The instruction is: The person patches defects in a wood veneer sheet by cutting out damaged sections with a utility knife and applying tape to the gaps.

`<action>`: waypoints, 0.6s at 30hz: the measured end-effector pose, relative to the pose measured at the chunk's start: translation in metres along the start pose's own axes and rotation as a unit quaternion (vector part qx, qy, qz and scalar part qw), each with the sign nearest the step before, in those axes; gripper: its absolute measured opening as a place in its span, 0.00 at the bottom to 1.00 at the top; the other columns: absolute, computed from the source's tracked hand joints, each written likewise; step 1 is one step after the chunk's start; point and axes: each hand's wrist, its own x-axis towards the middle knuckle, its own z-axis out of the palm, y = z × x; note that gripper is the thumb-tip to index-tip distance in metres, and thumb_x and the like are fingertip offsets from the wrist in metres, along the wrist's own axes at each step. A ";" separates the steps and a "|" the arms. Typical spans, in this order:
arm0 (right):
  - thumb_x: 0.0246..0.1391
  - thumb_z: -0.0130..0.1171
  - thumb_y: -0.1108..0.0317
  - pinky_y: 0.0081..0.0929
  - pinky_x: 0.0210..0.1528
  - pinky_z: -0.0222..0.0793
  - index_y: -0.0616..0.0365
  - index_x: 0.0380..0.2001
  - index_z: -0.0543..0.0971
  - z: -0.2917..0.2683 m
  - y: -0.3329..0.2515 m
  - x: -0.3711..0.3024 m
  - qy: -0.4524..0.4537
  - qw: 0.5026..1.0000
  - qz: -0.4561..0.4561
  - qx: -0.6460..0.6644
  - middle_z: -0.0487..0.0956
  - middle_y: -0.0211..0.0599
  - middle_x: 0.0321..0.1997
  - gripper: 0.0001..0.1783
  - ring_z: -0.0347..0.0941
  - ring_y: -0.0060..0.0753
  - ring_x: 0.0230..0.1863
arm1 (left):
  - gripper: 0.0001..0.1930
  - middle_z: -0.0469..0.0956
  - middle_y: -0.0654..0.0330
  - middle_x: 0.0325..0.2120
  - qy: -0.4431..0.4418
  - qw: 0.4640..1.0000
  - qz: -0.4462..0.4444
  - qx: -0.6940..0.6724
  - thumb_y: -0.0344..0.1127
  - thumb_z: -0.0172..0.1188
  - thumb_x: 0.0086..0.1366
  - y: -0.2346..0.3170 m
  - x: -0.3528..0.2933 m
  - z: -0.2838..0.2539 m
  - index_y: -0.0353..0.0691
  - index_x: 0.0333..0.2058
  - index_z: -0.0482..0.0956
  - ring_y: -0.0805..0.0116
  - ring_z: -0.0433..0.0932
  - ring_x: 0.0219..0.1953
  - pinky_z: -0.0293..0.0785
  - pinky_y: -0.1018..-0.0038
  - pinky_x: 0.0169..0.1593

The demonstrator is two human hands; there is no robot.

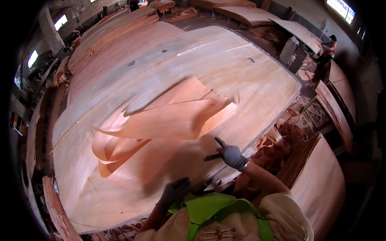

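in the head view, a thin veneer sheet (pixel 169 120) is curling and floating in the air above the big stack of veneer (pixel 241 68), and it is looking blurred. the right hand (pixel 231 154), in a grey glove, is spreading open with fingers apart, holding nothing. the left hand (pixel 173 193), also gloved, is hanging loosely open just below the sheet's near edge, not gripping it as far as i can tell. the sheet is not lying flat yet; landing and smoothing seem left to do.
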 end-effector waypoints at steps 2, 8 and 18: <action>0.50 0.49 0.69 0.38 0.30 0.73 0.52 0.31 0.75 0.003 0.028 -0.052 0.002 0.998 0.005 0.064 0.63 0.48 0.62 0.06 0.77 0.44 0.36 | 0.16 0.78 0.54 0.43 0.075 0.992 0.066 0.081 0.34 0.56 0.63 0.028 0.030 0.030 0.35 0.49 0.74 0.68 0.76 0.45 0.70 0.72 0.50; 0.47 0.52 0.70 0.37 0.36 0.74 0.37 0.37 0.80 0.003 0.122 -0.263 -0.030 0.982 0.129 0.133 0.74 0.40 0.50 0.15 0.74 0.45 0.46 | 0.17 0.72 0.45 0.47 0.206 0.891 0.260 0.312 0.32 0.59 0.57 0.080 0.148 0.093 0.37 0.46 0.74 0.49 0.71 0.50 0.69 0.64 0.52; 0.38 0.51 0.80 0.38 0.40 0.70 0.58 0.36 0.77 0.045 0.168 -0.533 0.135 0.842 0.494 0.173 0.77 0.43 0.39 0.18 0.73 0.49 0.40 | 0.38 0.57 0.51 0.60 0.217 0.799 0.078 0.556 0.46 0.63 0.52 0.048 0.265 0.114 0.43 0.59 0.59 0.51 0.60 0.59 0.65 0.58 0.54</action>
